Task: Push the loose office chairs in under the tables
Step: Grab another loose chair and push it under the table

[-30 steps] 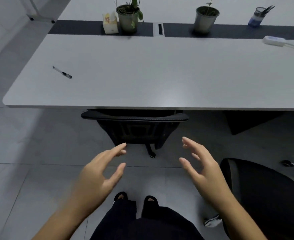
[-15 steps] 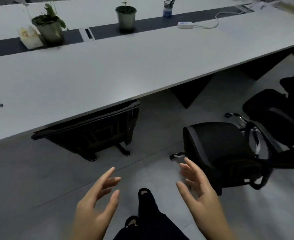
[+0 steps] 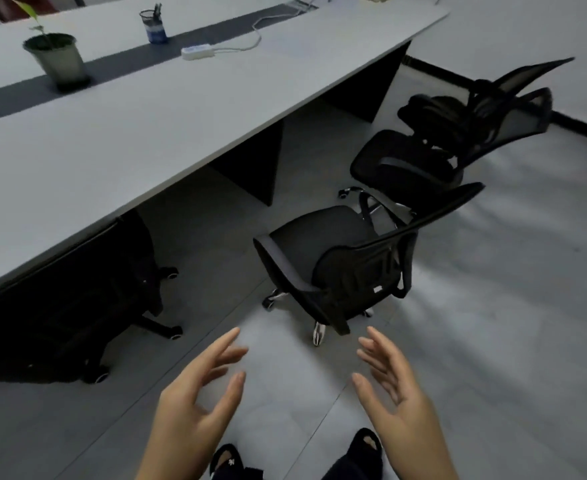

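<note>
A long grey table [image 3: 167, 126] runs from lower left to upper right. One black office chair [image 3: 77, 289] is tucked under its near edge at the left. A loose black mesh chair [image 3: 347, 265] stands on the floor just ahead of me, its backrest towards me and to the right. Beyond it stand two more loose black chairs, one [image 3: 406, 164] close behind and one [image 3: 486, 109] farther back. My left hand [image 3: 198, 396] and my right hand [image 3: 396, 389] hover empty with fingers spread, a short way in front of the nearest loose chair, not touching it.
On the table sit a potted plant [image 3: 56, 57], a pen cup [image 3: 153, 26] and a white power strip [image 3: 197, 51] with its cable. Dark table supports [image 3: 250, 168] stand under the edge. Grey tiled floor [image 3: 510, 306] lies open to the right. My feet [image 3: 229, 462] show at the bottom.
My view has swung right, away from the tucked chair, bringing the loose chairs to the middle. Both hands stay open and empty and are now nearer the closest loose chair.
</note>
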`<action>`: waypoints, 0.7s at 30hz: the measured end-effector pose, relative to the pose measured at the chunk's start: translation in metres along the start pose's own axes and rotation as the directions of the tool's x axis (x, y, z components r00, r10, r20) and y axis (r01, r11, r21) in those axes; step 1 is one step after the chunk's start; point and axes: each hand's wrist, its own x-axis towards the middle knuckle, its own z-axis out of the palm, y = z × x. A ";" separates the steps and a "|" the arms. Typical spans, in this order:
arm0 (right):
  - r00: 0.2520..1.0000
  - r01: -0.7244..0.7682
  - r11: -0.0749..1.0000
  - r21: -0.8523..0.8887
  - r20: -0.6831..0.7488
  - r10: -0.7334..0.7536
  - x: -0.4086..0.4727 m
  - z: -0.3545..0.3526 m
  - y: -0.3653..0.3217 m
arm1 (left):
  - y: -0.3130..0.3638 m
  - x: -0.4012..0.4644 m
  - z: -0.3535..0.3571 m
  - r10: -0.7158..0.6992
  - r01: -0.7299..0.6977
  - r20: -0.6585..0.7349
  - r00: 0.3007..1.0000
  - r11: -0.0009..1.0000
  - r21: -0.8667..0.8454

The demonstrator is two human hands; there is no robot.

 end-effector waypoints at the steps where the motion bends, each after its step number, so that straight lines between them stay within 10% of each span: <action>1: 1.000 0.002 1.000 -0.002 -0.007 -0.003 0.003 -0.019 0.005 | 0.010 0.003 0.018 0.010 -0.010 0.005 1.000 1.000 -0.004; 21: 0.995 0.100 0.994 -0.051 0.012 -0.099 0.174 -0.263 0.065 | 0.110 0.109 0.266 0.024 -0.025 -0.028 0.999 1.000 -0.012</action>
